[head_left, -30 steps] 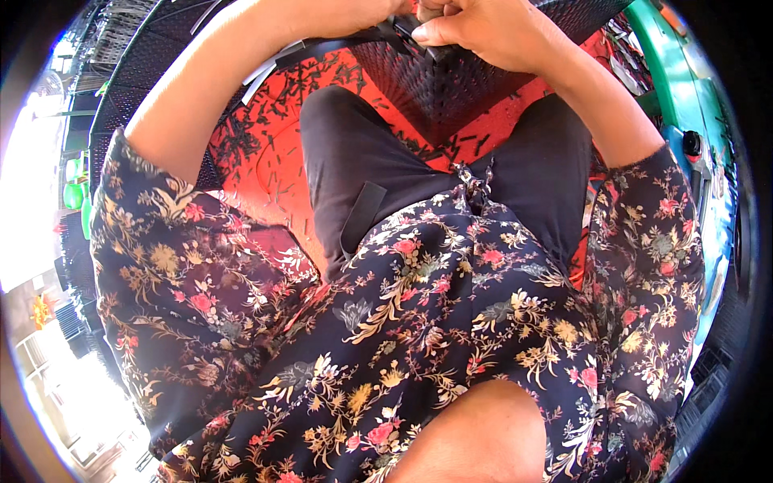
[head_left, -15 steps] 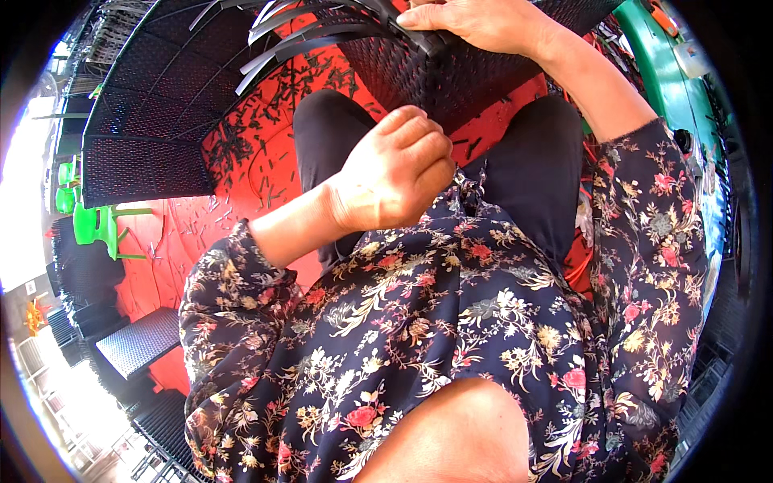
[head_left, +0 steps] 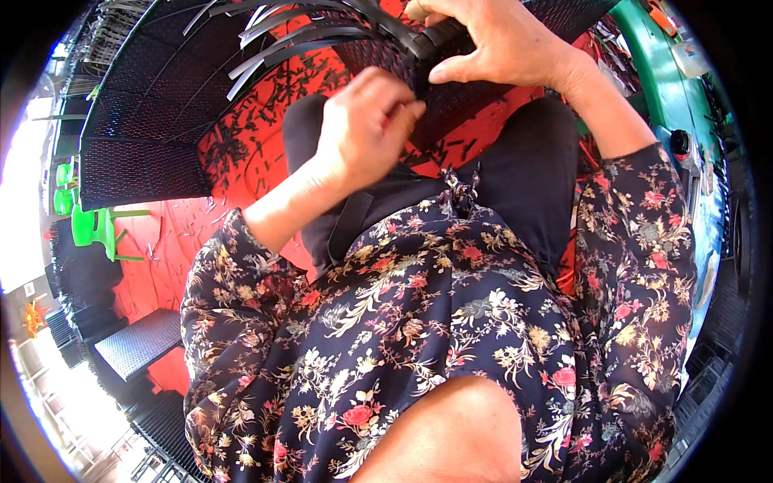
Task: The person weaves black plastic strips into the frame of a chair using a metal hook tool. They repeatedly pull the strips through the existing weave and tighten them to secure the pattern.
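A black woven rattan piece [head_left: 475, 98] stands before my knees, its wrapped corner pointing at me. Loose flat black strips [head_left: 282, 50] fan out leftward from its edge. My right hand [head_left: 507, 44] grips the wrapped edge, thumb on the near side and fingers over the far side. Just left of the corner, my left hand [head_left: 362, 133] is closed with thumb and fingers together, slightly blurred. What it holds, if anything, is hidden. A short dark strip [head_left: 350, 224] lies over my trouser leg below the left wrist.
Black offcuts [head_left: 298, 84] litter the red floor covering [head_left: 173, 233]. Another large woven panel [head_left: 149, 121] stands at the left, near a green plastic chair [head_left: 95, 227]. A woven board [head_left: 141, 342] sits at lower left. Along the right side runs a green surface [head_left: 664, 68].
My left hand has moved up and left, away from my lap toward the woven corner. My right hand has shifted right, its thumb now lower on the edge. The dark strip shows on my leg.
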Action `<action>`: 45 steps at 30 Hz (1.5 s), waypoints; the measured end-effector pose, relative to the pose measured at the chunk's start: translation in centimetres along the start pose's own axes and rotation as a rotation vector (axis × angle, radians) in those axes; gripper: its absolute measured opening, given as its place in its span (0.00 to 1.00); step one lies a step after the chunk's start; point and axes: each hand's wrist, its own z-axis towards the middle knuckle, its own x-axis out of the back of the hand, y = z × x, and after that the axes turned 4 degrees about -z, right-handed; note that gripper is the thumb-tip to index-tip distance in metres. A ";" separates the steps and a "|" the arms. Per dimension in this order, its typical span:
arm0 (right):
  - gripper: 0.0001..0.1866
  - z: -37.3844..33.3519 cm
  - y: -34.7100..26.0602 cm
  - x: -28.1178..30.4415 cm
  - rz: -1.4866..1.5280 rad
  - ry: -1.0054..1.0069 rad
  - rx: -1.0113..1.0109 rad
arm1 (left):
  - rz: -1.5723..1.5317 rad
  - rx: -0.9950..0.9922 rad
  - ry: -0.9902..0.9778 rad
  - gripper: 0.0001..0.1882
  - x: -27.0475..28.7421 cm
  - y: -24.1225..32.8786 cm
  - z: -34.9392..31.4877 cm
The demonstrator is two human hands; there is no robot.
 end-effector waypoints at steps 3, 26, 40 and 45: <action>0.24 -0.4 -0.3 -1.0 -0.138 0.119 0.089 | -0.185 0.327 0.078 0.12 -0.4 -0.7 0.3; 0.23 -2.0 -1.0 -1.0 -0.326 0.133 0.161 | -0.649 0.910 -0.072 0.20 3.1 2.7 3.7; 0.17 -0.2 -0.5 -1.9 -0.342 0.224 0.203 | -0.797 0.944 -0.140 0.20 4.9 -3.6 4.0; 0.17 2.0 1.7 -3.8 -0.210 0.182 0.212 | -0.977 0.902 -0.206 0.21 5.1 -7.7 2.8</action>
